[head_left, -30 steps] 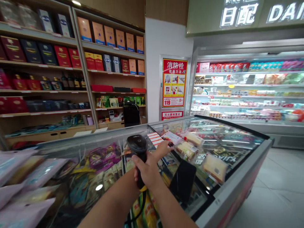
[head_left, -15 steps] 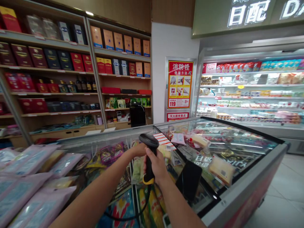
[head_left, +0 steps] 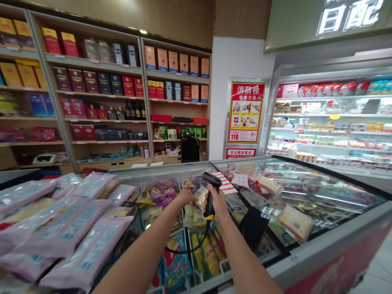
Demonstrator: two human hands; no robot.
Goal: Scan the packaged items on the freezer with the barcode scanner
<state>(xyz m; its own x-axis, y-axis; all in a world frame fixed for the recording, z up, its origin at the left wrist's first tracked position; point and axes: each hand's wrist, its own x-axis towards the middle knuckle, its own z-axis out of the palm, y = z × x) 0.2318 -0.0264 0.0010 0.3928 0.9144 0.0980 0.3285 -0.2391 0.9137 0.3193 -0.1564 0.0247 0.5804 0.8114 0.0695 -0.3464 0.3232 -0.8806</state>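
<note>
My right hand (head_left: 217, 201) is wrapped round the handle of a black and yellow barcode scanner (head_left: 211, 196), its head pointing up and away over the freezer. Just left of it, my left hand (head_left: 186, 197) reaches down over the packets and touches a small pale yellow packet (head_left: 201, 197); its fingertips are partly hidden. The scanner's black cable (head_left: 196, 248) loops down over the freezer goods. Beyond the scanner lies a sheet of red-and-white labels (head_left: 227, 184). A black flat device (head_left: 253, 228) rests on the glass to the right.
Pink-white bread packs (head_left: 76, 224) are piled at the left. Frozen packets fill the freezer (head_left: 306, 261) below my arms, and a wrapped bread pack (head_left: 295, 222) lies on its glass. Shelves of boxed goods (head_left: 104, 83) and a lit chiller (head_left: 330, 122) stand behind.
The view has swung left, showing more shelves and bread packs. My left hand has come away from beside the scanner head and is lower, at the yellow packet. The scanner stays in my right hand.
</note>
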